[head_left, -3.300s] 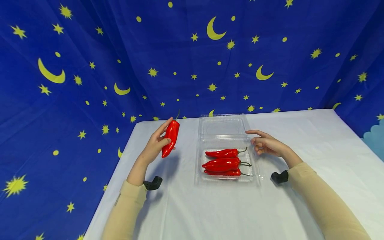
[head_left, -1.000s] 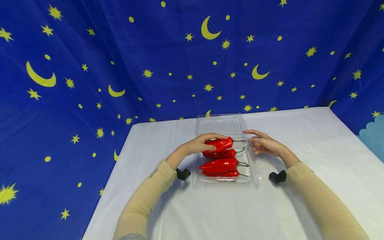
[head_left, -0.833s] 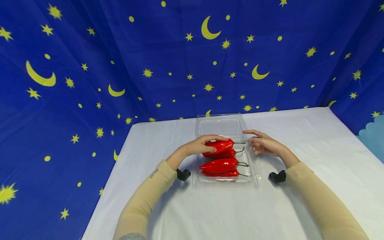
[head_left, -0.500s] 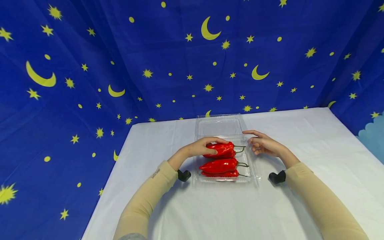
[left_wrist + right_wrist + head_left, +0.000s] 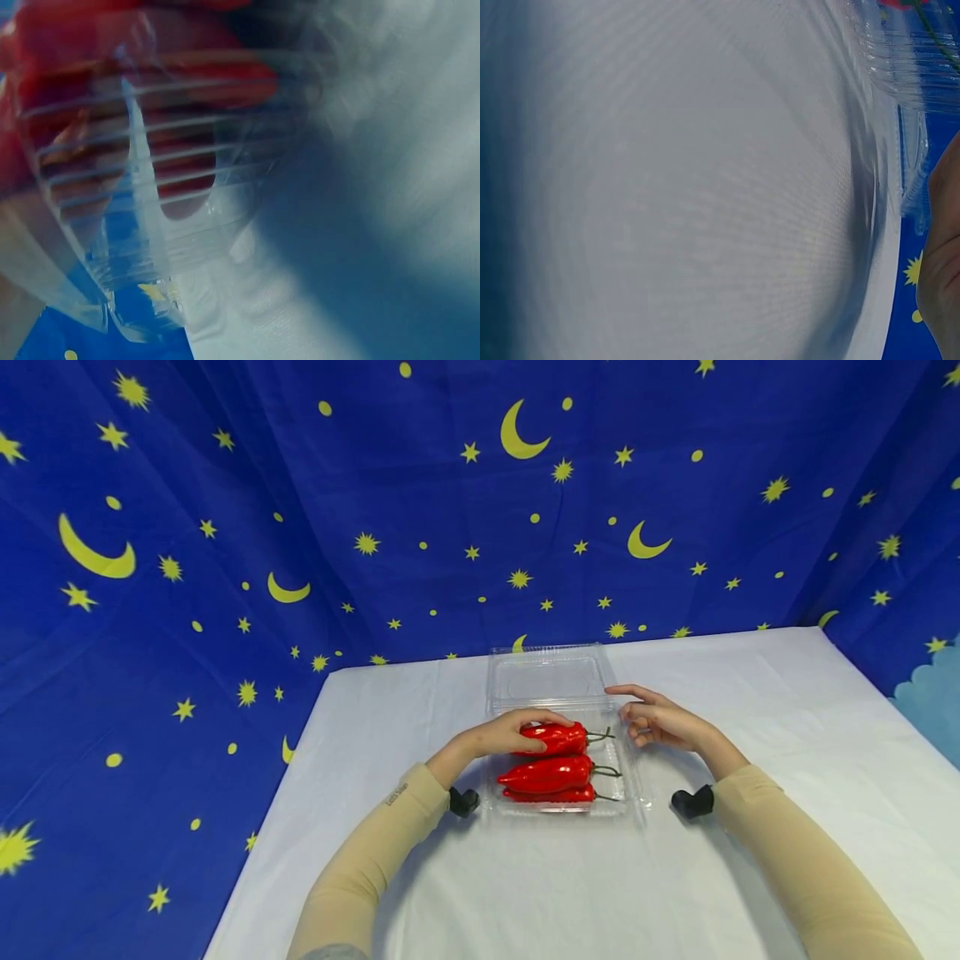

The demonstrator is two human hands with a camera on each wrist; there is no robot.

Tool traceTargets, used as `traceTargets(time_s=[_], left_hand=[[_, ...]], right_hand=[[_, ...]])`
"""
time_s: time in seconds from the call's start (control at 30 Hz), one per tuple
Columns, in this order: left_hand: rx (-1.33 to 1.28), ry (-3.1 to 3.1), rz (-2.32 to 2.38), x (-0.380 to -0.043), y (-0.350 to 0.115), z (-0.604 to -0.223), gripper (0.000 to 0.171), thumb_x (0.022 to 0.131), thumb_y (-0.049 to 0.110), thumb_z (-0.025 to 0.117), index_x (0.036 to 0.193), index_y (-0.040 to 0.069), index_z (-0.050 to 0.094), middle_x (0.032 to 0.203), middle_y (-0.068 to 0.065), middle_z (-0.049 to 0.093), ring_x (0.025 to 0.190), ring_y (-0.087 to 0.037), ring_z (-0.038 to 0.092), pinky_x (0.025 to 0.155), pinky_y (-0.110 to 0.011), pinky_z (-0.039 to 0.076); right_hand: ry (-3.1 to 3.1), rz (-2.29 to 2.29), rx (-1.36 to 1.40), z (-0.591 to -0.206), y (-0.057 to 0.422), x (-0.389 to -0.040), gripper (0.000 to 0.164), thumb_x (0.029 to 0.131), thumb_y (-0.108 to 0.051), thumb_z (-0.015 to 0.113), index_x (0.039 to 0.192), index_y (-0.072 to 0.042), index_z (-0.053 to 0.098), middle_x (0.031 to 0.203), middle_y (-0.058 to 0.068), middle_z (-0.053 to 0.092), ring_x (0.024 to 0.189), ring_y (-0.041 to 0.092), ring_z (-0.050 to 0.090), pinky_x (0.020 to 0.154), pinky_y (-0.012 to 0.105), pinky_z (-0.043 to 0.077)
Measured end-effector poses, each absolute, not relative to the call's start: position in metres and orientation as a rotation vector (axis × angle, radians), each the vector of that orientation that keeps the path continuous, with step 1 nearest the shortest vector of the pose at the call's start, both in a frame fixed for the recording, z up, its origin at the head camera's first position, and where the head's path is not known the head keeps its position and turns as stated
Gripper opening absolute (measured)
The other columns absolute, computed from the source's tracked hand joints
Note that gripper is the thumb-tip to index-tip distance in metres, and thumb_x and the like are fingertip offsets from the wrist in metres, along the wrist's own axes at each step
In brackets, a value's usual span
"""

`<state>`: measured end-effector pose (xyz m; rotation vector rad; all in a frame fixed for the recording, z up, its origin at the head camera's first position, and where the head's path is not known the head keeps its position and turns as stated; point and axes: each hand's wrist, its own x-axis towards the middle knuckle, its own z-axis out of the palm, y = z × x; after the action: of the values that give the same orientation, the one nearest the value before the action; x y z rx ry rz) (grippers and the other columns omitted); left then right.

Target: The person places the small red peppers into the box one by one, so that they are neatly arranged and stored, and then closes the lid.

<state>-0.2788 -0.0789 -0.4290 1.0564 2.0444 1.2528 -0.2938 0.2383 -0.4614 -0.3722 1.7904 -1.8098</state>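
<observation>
My left hand holds a red pepper by its upper side, thumb in front and fingers behind. This pepper lies in the rear part of a clear plastic clamshell box, mostly hiding another pepper beneath it. Two more red peppers, a larger one and a lower one, lie in front, stems to the right. My right hand is at the box's right side, index finger extended to the hinge corner, other fingers loosely bent. In the left wrist view the ribbed box wall is blurred.
The box's lid lies folded back towards the rear. A white cloth covers the table. Behind it hangs a blue curtain with yellow moons and stars. Black wrist mounts sit at both cuffs.
My left hand has carried the pepper from the left of the box into its rear part, then lowered it forward onto the pepper there. My right hand has stayed at the box's edge.
</observation>
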Motion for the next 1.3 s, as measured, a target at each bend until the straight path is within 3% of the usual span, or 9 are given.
traceTargets(time_s=[0.67, 1.3], left_hand=[[1.102, 2.191, 1.108, -0.2747, -0.0711, -0.4316, 0.045, 0.089, 0.004, 0.06, 0.133, 0.011, 0.055, 0.134, -0.005, 0.05, 0.117, -0.013, 0.045, 0.097, -0.028, 0.038], [1.092, 2.223, 1.089, -0.2755, -0.0739, -0.4291, 0.043, 0.091, 0.014, 0.06, 0.134, 0.012, 0.055, 0.132, -0.004, 0.05, 0.116, -0.014, 0.045, 0.096, -0.029, 0.039]], right_hand=[[1.798, -1.802, -0.353, -0.4573, 0.2375, -0.2919, 0.053, 0.099, -0.013, 0.045, 0.147, -0.007, 0.024, 0.09, 0.01, 0.046, 0.063, 0.014, 0.055, 0.056, 0.027, 0.052], [1.768, -1.814, -0.389, -0.4595, 0.2388, -0.293, 0.051, 0.1, -0.012, 0.043, 0.147, -0.005, 0.023, 0.089, 0.01, 0.045, 0.064, 0.014, 0.055, 0.056, 0.027, 0.052]])
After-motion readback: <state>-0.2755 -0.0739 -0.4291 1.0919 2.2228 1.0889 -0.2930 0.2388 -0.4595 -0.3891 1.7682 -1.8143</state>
